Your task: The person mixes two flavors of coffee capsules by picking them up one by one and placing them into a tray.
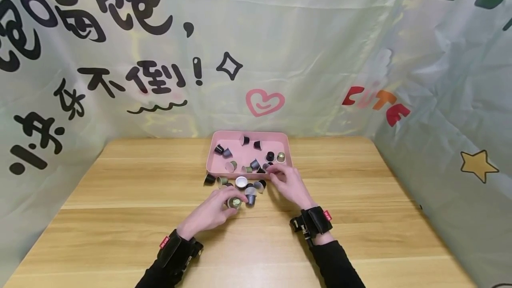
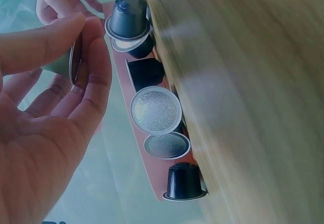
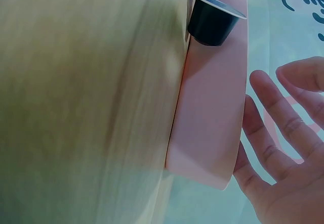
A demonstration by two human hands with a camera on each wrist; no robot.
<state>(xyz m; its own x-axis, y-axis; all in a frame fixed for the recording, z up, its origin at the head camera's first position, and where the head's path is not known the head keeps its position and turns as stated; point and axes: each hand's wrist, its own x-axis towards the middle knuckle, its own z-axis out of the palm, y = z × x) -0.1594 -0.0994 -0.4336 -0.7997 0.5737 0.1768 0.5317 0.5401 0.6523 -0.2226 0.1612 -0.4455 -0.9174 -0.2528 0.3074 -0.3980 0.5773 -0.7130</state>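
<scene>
The left hand (image 1: 214, 210) pinches a green coffee capsule (image 1: 234, 202) above the desk (image 1: 120, 199), near loose capsules before the pink tray (image 1: 224, 139). The right hand (image 1: 288, 183), fingers relaxed, holds nothing at the tray's near edge.

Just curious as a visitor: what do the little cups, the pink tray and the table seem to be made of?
Capsules: probably thin aluminium, judging by the matte coloured bodies and dimpled silvery foil lids. Pink tray: likely plastic or coated metal, smooth and evenly coloured. Table: wood or wood-look laminate, with pale grain lines.
</scene>
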